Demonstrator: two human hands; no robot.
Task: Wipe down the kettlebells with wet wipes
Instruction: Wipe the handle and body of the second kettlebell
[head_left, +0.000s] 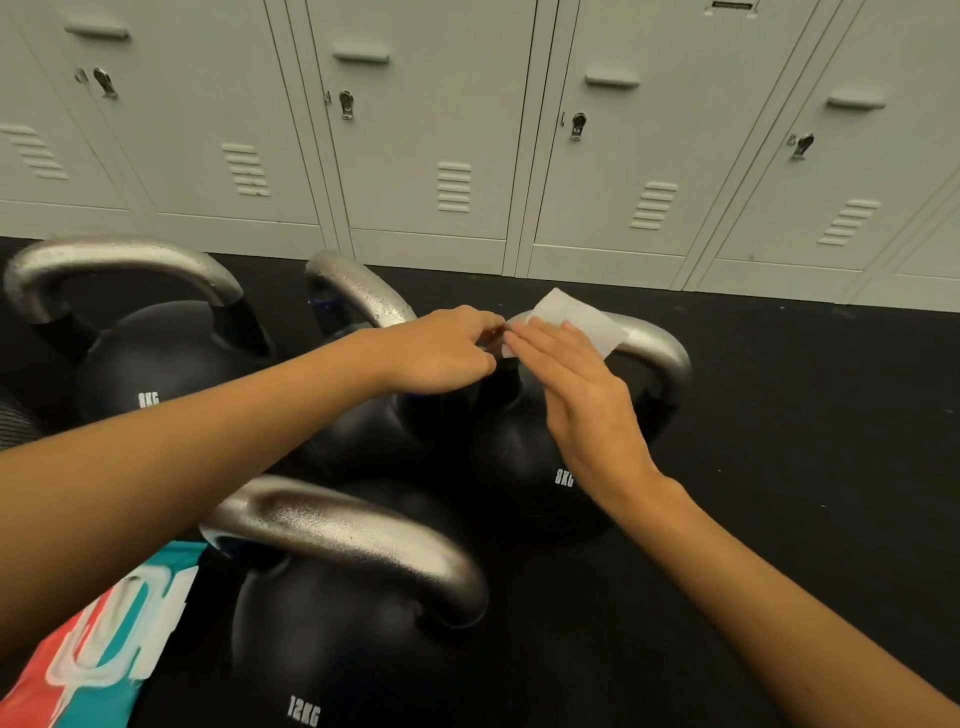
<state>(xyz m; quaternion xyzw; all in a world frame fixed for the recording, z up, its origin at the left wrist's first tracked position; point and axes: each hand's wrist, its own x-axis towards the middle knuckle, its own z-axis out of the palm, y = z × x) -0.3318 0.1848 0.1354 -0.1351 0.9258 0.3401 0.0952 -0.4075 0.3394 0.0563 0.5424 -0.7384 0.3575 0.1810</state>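
White "8KG" marks the far-left kettlebell (156, 364) and right kettlebell (540, 467); "12KG" marks the near kettlebell (332, 649).

R hand (582, 395) flat on wet wipe (576, 319) over 8KG kettlebell (524, 467) handle; L hand (441, 353) pinches wipe edge.

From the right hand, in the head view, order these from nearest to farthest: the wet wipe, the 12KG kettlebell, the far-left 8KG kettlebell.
1. wet wipe: under the right hand, on the handle.
2. 12KG kettlebell: front, lower left of it.
3. far-left 8KG kettlebell: beyond the left forearm.
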